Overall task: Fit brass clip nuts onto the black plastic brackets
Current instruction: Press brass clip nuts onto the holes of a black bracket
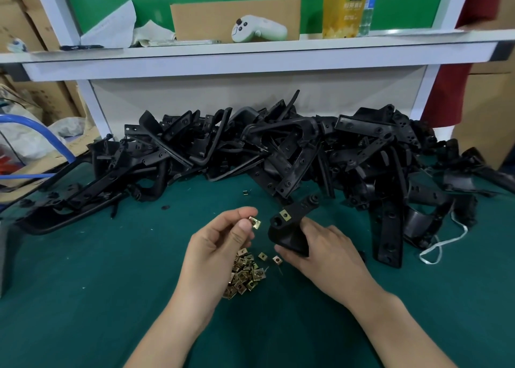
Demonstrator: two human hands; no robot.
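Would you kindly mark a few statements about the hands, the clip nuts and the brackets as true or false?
1. The left hand pinches a brass clip nut. True.
2. The right hand is empty. False: it holds a black bracket.
3. The held bracket already carries a fitted clip nut. True.
4. The loose clip nuts lie in a tray. False: the pile of clip nuts lies directly on the green mat.
5. The spare brackets are stacked on the shelf. False: the heap of brackets lies on the mat, below the shelf.
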